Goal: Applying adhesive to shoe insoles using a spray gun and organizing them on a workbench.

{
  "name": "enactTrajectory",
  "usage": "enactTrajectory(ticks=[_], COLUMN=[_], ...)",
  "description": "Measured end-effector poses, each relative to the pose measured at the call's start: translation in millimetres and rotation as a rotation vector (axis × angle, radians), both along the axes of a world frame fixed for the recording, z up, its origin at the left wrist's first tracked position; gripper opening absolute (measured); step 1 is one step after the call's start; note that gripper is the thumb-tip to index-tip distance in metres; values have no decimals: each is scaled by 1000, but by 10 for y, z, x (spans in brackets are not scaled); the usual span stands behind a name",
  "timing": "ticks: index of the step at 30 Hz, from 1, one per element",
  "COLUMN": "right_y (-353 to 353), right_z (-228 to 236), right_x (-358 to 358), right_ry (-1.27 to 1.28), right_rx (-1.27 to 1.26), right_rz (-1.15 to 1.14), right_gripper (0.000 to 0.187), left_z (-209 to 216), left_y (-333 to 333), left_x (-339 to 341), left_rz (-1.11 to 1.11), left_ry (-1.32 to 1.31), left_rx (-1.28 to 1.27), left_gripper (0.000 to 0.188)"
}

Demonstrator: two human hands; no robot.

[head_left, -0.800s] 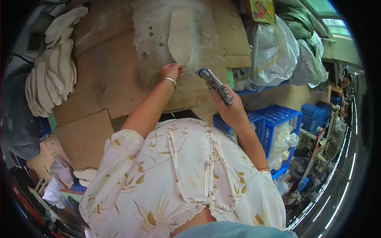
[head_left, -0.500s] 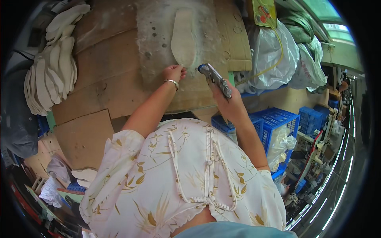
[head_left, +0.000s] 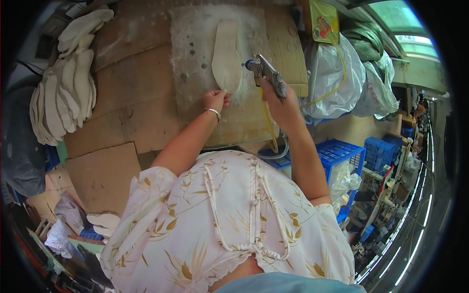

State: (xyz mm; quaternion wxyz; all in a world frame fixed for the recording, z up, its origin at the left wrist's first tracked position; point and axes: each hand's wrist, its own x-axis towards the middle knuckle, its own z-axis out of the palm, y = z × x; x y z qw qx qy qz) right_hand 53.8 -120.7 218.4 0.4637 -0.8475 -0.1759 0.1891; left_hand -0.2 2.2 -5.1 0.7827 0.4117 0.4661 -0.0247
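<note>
A cream insole (head_left: 226,56) lies flat on a pale, residue-covered sheet (head_left: 193,29) on the cardboard-topped table. At the insole's near end, my left hand (head_left: 215,100) pinches its edge between thumb and fingertips. My right hand (head_left: 282,100) is wrapped round the grip of a metal spray gun (head_left: 267,75), held just right of the insole with its blue-ringed nozzle pointing left toward it. A yellowish hose (head_left: 270,124) and a clear hose hang below the gun. Whether spray is coming out, I cannot tell.
Several cream insoles (head_left: 66,93) are piled at the table's left edge. A yellow tray (head_left: 324,22) with small red items stands at the far right, beside white plastic bags (head_left: 337,78). Blue crates (head_left: 339,156) stand to the right. A cardboard piece (head_left: 103,176) lies at the near left.
My right hand has raised the spray gun away from me, from the insole's near end to alongside its middle; its hoses now show. My left hand keeps its pinch on the insole.
</note>
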Motion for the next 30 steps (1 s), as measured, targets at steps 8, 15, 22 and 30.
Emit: enactTrajectory(ticks=[8,15,22,30], right_y=[282,430,445,240], right_z=[133,130,154,102], right_x=[321,594,639,458], right_ry=[68,18,-47,-33], right_rx=[-43,-66,-54,-103], right_rz=[-81,-67,-77,-63], right_gripper=[29,32,37,40], left_z=[4,76,65,50], left_y=[10,7,10,6], left_x=[-8,-12,-14,-12], left_rz=[-31,-4,-31,-39], left_ry=[11,26,24,19], left_rx=[5,6,-5,-8], left_gripper=[14,13,14,15])
